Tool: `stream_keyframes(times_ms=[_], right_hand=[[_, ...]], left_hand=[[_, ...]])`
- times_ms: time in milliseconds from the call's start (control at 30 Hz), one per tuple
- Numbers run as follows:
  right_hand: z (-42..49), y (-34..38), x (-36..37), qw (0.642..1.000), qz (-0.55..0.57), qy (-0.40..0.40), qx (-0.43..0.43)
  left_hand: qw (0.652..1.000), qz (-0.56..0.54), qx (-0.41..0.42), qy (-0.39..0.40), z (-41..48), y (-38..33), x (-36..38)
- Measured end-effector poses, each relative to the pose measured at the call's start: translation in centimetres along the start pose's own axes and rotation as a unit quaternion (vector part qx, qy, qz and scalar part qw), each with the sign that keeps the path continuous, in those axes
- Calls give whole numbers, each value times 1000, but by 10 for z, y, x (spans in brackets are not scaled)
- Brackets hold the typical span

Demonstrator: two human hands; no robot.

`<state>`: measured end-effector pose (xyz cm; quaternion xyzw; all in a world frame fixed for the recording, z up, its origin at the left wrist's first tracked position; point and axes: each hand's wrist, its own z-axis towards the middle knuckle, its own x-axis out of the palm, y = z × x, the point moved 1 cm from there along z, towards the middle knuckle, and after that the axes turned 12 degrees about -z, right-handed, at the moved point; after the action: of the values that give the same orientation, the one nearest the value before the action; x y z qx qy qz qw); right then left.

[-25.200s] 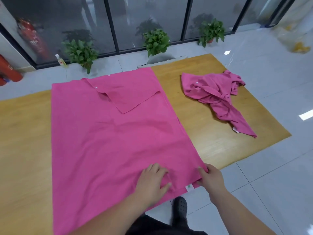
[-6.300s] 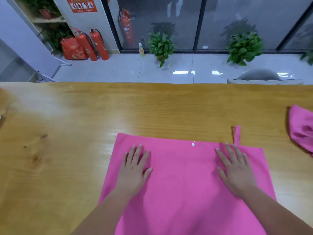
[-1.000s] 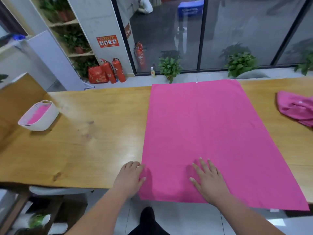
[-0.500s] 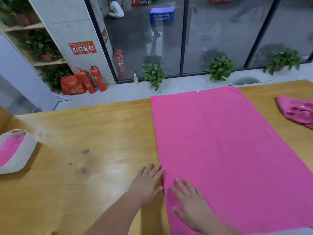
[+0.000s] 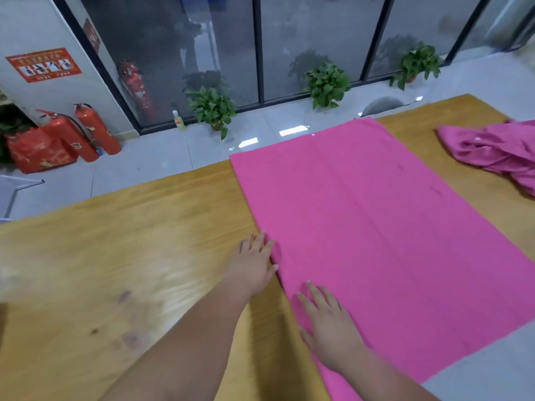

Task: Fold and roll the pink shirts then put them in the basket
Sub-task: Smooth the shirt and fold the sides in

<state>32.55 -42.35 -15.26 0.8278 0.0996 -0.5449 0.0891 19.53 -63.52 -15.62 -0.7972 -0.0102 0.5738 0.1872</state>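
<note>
Two pink shirts lay on the wooden table (image 5: 130, 256). The folded pink shirt (image 5: 376, 227) was spread flat as a long rectangle running from the near edge of the table to the far edge, with its near right corner hanging a little over the table edge. A small white button showed near its far end. The crumpled pink shirt (image 5: 498, 151) sat in a loose heap well apart from it, towards the far right of the table.

Both hands were flat, with fingers straight and gripping nothing. The left hand (image 5: 254, 261) rested palm down on the bare wood just beside the folded shirt's left edge, its fingertips touching that edge. The right hand (image 5: 330, 322) pressed palm down on the cloth itself, near the same edge and nearer the person, with fingers slightly spread.

Beyond the table lay a pale tiled floor (image 5: 144, 166) and a dark glass wall (image 5: 225, 47). Three potted plants (image 5: 212, 108) stood along the foot of the glass, with a small bottle (image 5: 179, 121) beside the leftmost. At the far left, two red fire extinguishers (image 5: 95, 131) stood next to a red bag (image 5: 37, 149), below a red sign (image 5: 43, 65) on a white wall.
</note>
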Motion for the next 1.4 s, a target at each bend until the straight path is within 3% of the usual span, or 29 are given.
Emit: stream_keyframes(times_ms=[300,500,833,1000,1100,1233,1400], right_hand=[[7,11,-1,997,24,-23,75],[1,17,11,995,9,-21,96],[1,19,8,995,10,-63,82],[1,13,10,997,-18,-74,29],[-1,7,6,996,-19,-72,52],[-6,-11,-12,986,50,-107,116],[-18,-33,-32,981,84,-107,138]], left_hand=[[999,29,-18,7,22,17,13],[999,-16,-30,-19,21,20,18],[989,-111,-48,-86,19,20,22],[981,-129,-65,-133,36,17,9],[963,-208,-115,-130,52,12,-1],[899,-393,-161,-107,84,6,-11],[862,-467,-172,-101,97,-7,-31]])
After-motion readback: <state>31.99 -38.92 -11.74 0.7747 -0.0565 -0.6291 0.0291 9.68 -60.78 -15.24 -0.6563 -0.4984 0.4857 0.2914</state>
